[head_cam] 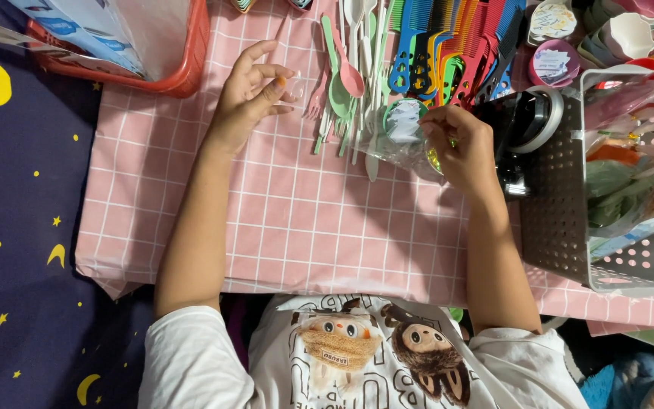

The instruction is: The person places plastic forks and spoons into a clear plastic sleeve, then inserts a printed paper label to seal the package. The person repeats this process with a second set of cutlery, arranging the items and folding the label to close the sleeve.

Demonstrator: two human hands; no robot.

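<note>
Fingers of left hand (245, 98) pinch a small clear packet (294, 85); right hand (462, 148) grips a plastic bag (401, 140) near the table's (304, 227) far edge, open pink cloth nearer.

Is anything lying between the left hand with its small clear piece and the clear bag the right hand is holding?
Yes. The pile of plastic spoons and forks lies on the pink checked cloth between the left hand, which pinches a small clear piece, and the clear bag under the right hand.

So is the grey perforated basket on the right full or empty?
Partly full: the grey basket holds clear packets at its far end, while its near end shows bare perforated floor.
</note>
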